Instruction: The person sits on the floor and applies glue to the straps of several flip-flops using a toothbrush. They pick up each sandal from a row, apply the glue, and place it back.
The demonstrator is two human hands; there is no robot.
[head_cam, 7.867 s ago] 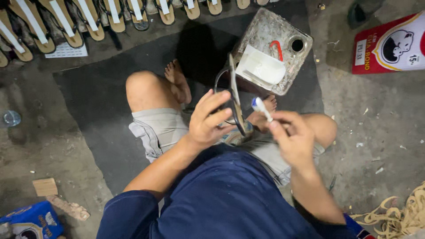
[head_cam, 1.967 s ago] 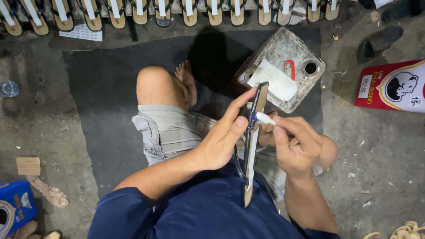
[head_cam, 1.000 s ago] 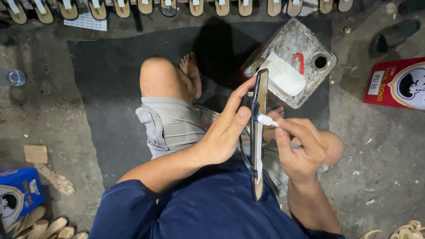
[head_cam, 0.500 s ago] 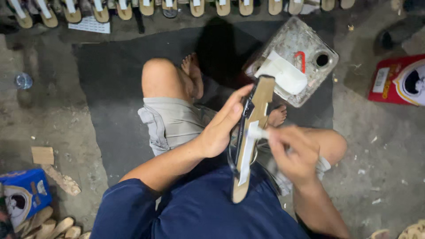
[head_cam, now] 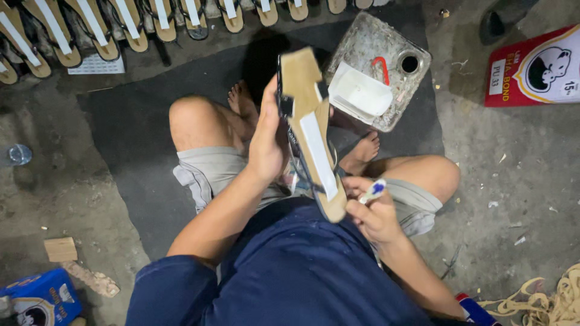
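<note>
My left hand (head_cam: pixel 266 142) grips a tan sandal sole (head_cam: pixel 311 130) by its upper edge, underside facing me, with a white strip of glue down its middle and black straps behind it. My right hand (head_cam: pixel 374 214) sits at the sole's lower end and holds a small brush (head_cam: pixel 373 189) with a blue and white tip. A battered square metal can (head_cam: pixel 380 69) with a white glue tub (head_cam: pixel 360 93) in it and a red handle stands just past my feet. I sit cross-legged on a dark mat (head_cam: pixel 127 130).
A row of tan soles with white strips (head_cam: pixel 90 30) lies along the top edge. A red printed carton (head_cam: pixel 538 66) lies at the right, a blue box (head_cam: pixel 39 299) at bottom left, a clear bottle (head_cam: pixel 18 154) at left, and pale cord (head_cam: pixel 544 299) at bottom right.
The sole has turned from edge-on to face me, showing its glued underside. My right hand has dropped from the sole's middle to its lower end.
</note>
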